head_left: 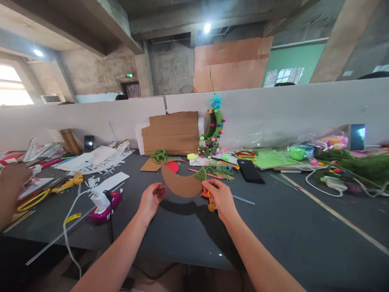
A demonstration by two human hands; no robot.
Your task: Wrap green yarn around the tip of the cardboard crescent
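A brown cardboard crescent (182, 185) is held over the table with its two horns up. Green yarn (201, 174) wraps its right horn. My right hand (221, 198) pinches the crescent just below that yarn, thumb and fingertips together. On the other side, my left hand (152, 198) is loosely curved with its palm inward, beside the crescent's left edge; I cannot tell whether its fingertips touch the cardboard. Partly hidden behind my right hand is an orange-yellow tool (212, 205). A red round piece (172, 167) shows behind the crescent.
Beyond lie green yarn coils (159, 155), loose green yarn (220, 169), a utility knife (230, 164) and a black phone (251, 171). A pompom-covered green crescent (219, 123) stands by the partition. A purple power strip (105, 209) sits left; another person's hand (13, 178) is farther left.
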